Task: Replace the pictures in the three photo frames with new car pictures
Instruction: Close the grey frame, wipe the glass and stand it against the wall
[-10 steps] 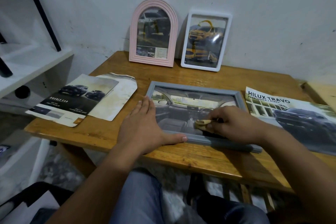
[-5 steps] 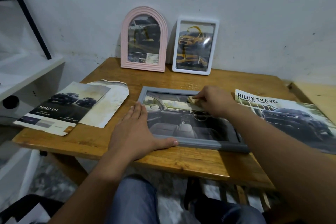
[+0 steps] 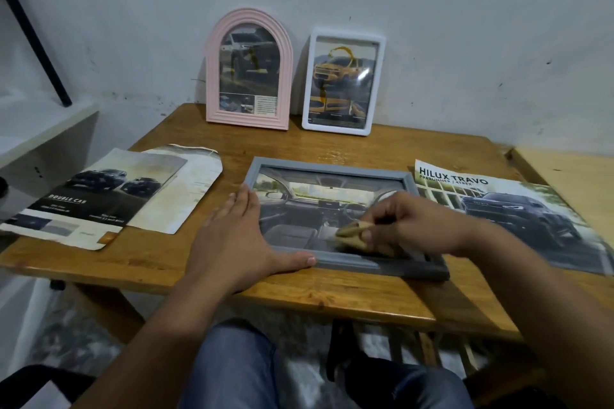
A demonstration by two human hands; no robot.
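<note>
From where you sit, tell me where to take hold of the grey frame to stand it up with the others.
Grip the grey frame by its far rail, probably reaching from the front over the glass: it lies flat, and that rail is bare, while the left hand presses its near-left corner.

I see bare counter (image 3: pixel 332 146) between the grey frame (image 3: pixel 349 267) and the two frames at the wall, pink (image 3: pixel 212 76) and white (image 3: pixel 378 83); a hand could pass there. Left is blocked by loose prints (image 3: pixel 99 196), right by the brochure (image 3: pixel 531 216). My left hand (image 3: pixel 232 239) sits at the grey frame's left edge, right hand (image 3: pixel 408 222) over its glass. Front counter strip open.
</note>
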